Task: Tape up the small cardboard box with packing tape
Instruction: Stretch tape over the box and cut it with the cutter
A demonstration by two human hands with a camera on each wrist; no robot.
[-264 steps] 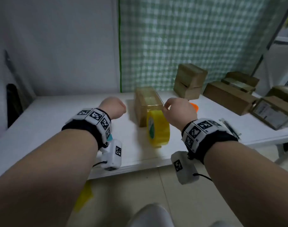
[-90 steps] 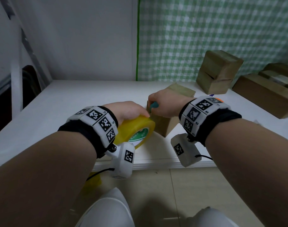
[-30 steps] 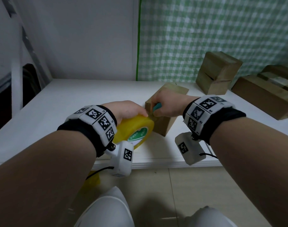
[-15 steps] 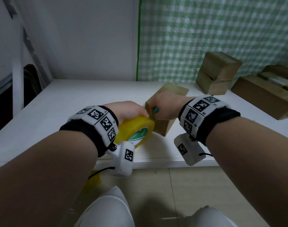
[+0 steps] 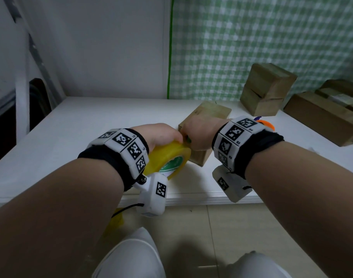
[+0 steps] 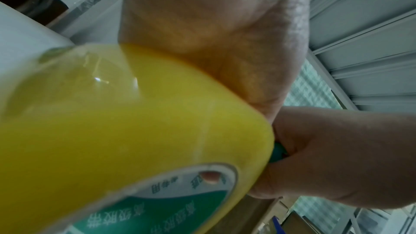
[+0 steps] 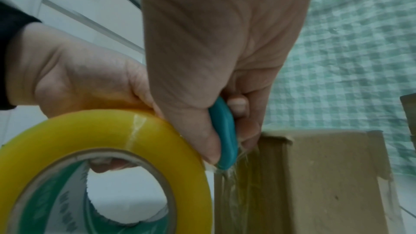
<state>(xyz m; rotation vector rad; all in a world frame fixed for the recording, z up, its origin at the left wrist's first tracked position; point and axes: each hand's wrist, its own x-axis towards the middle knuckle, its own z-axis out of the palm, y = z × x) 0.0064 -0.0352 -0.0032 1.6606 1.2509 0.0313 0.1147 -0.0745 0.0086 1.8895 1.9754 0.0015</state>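
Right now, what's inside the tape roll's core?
Inside the tape roll, a fingertip of the left hand hooks over the core's top edge; white table shows through. Other fingers are hidden.

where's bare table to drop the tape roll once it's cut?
Bare white table left of the left hand, up to the wall. A narrow strip along the near edge under both wrists. Crowded right: small cardboard box, stacked boxes, long cartons.

Right hand (image 7: 225, 56) pinches a teal cutter (image 7: 225, 136) between thumb and fingers, its tip on stretched tape at the box (image 7: 315, 184) edge; left hand (image 7: 74, 79) grips the roll (image 7: 144, 131) beside the thumb.
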